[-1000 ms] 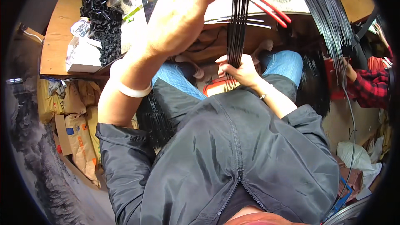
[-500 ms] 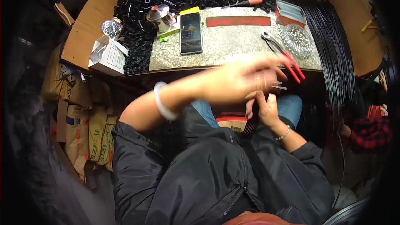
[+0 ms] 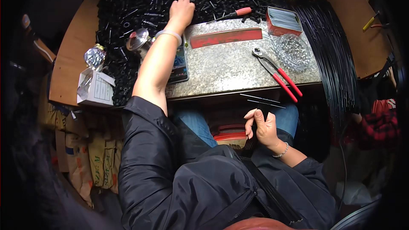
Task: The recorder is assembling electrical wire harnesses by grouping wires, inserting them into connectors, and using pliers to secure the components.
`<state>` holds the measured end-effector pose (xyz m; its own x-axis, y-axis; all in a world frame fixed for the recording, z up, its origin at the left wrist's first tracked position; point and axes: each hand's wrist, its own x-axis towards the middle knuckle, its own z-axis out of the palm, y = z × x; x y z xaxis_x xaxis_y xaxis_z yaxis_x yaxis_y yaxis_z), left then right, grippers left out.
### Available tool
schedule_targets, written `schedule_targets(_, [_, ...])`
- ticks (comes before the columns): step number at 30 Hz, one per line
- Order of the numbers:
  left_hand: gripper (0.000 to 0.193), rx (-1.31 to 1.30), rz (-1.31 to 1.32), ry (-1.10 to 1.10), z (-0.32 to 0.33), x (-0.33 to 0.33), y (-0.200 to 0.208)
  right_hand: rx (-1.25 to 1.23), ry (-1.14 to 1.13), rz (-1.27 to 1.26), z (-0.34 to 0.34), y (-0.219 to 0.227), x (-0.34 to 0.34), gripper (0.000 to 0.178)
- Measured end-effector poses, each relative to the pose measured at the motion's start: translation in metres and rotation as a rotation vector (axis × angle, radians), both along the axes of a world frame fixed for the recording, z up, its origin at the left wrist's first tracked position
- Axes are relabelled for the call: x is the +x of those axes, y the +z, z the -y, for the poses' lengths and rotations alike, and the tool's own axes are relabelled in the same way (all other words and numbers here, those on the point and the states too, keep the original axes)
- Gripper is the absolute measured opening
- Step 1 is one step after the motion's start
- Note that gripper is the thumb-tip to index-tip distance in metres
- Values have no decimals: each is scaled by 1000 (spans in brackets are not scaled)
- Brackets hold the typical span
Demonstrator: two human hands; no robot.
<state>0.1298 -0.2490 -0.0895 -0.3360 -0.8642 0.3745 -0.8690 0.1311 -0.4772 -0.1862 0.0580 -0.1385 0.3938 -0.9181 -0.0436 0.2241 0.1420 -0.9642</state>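
At the far side of the table my left hand, a pale bangle at its wrist, reaches into a heap of small black tube-like parts. Its fingers curl downward, and whatever is under them is hidden. Near my lap, palm up, my right hand closes around a bundle of thin black rods that runs down over my jacket. Two slender dark rods lie crosswise just beyond its fingertips. Where they meet the hand is hard to see.
On the speckled board are red-handled pliers, a red strip, a glass dish, a tin of thin rods and a phone partly under my forearm. A screwdriver lies behind. Long black rods hang off the right.
My left hand has swung away from my right hand, forward and left onto the black heap. My right hand stays near my lap with the rods. The whole view has shifted slightly.
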Motion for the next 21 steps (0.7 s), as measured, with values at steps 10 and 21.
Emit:
schedule_targets(10, [30, 180, -741, -242, 15, -70, 3, 62, 5, 14, 11, -3, -7, 45])
schedule_targets(21, [35, 147, -817, -159, 31, -104, -30, 47, -64, 20, 5, -2, -15, 46])
